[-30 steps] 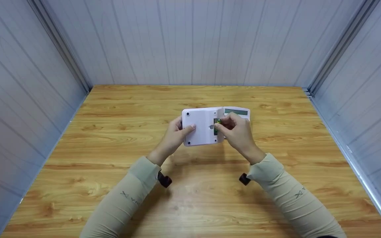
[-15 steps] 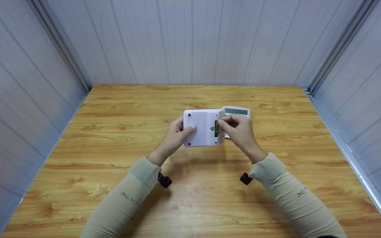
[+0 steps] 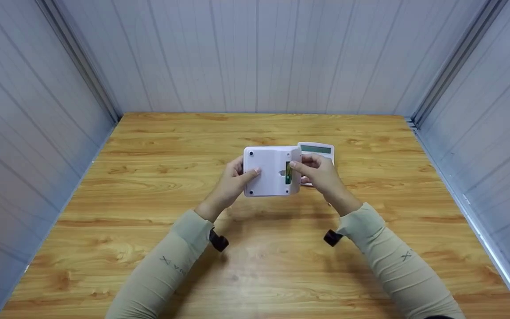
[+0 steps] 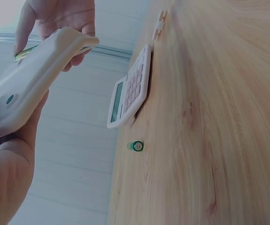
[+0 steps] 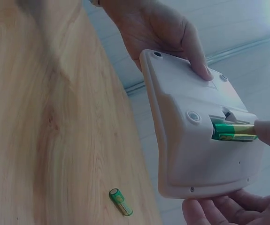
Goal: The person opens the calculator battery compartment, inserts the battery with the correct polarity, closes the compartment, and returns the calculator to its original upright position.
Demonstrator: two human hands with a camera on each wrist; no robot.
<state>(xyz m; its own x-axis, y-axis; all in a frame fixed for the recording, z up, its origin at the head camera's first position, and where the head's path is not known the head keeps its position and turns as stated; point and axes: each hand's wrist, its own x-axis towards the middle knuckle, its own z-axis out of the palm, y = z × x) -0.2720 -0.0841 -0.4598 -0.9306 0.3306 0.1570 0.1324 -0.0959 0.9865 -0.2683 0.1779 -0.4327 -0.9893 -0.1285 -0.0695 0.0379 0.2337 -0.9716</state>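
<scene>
A white calculator [image 3: 267, 170] is held up with its underside and battery slot facing the head camera. My left hand [image 3: 226, 184] grips its left end, thumb flat on the back. A green and yellow battery [image 5: 235, 131] lies in the slot. At the other end, my right hand [image 3: 323, 177] holds the calculator's edge, its thumb on one end of the battery and its fingers behind the casing. Another battery [image 5: 120, 202] lies loose on the table. A second calculator [image 4: 131, 89] rests face up on the table, partly hidden by my right hand in the head view.
In the left wrist view, a small pale plastic piece [image 4: 159, 25] lies on the wooden table [image 3: 255, 274] beyond the second calculator. White panel walls [image 3: 255, 57] enclose the table at the back and both sides.
The battery stood out of the slot between my right thumb and fingers; now it lies in the slot. My right fingers have moved behind the calculator, the thumb staying at the battery.
</scene>
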